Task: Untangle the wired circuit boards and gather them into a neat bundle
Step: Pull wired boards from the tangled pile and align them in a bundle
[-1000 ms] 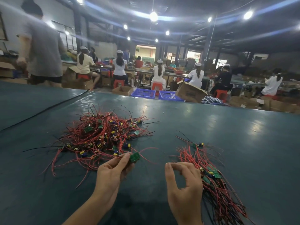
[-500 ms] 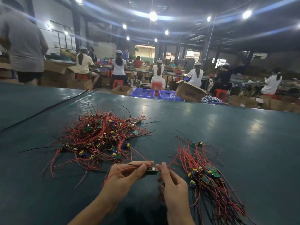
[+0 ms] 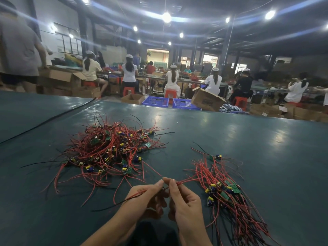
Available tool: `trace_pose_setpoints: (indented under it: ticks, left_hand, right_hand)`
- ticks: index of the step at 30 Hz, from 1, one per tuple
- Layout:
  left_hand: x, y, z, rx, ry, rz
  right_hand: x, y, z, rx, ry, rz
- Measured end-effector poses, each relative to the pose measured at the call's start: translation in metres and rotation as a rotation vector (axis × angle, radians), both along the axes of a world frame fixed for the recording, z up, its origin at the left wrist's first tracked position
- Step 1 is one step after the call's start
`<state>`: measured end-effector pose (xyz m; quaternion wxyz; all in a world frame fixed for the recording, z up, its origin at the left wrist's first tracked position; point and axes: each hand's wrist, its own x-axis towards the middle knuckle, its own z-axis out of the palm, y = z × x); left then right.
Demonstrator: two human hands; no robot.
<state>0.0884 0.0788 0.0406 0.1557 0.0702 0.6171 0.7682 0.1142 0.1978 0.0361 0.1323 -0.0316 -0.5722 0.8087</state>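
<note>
Here, thin red wire [image 3: 186, 180], right hand [image 3: 186, 203] pinching

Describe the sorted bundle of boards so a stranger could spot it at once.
On the big dark green table lie two heaps of red-wired boards. The bundle is the right one, beside the right hand. Unlike the tangled pile on the left, its wires run roughly side by side, boards clustered together.

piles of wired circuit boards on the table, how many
2. A tangled heap lies ahead of the left hand; a straighter bundle lies right of the right hand. Both hands pinch loose red wires between them; any board there is hidden.
</note>
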Motion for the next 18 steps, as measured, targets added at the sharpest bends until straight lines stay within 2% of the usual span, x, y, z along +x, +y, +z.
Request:
trace_pose_setpoints:
  ticks: [3,8,13,18]
  left_hand:
    - [0.001,0.002,0.002,0.023,0.062,0.053]
    - [-0.001,0.001,0.000,-0.074,0.088,0.073]
    - [-0.002,0.002,-0.001,-0.074,0.106,0.066]
    - [0.002,0.002,0.001,-0.132,0.247,0.055]
  right_hand:
    - [0.000,-0.002,0.000,0.043,-0.030,-0.046]
    - [0.006,-0.007,0.004,0.097,-0.028,0.013]
    - [0.005,-0.005,0.002,0.026,-0.069,0.027]
    - [-0.001,0.005,0.003,-0.125,-0.235,-0.132]
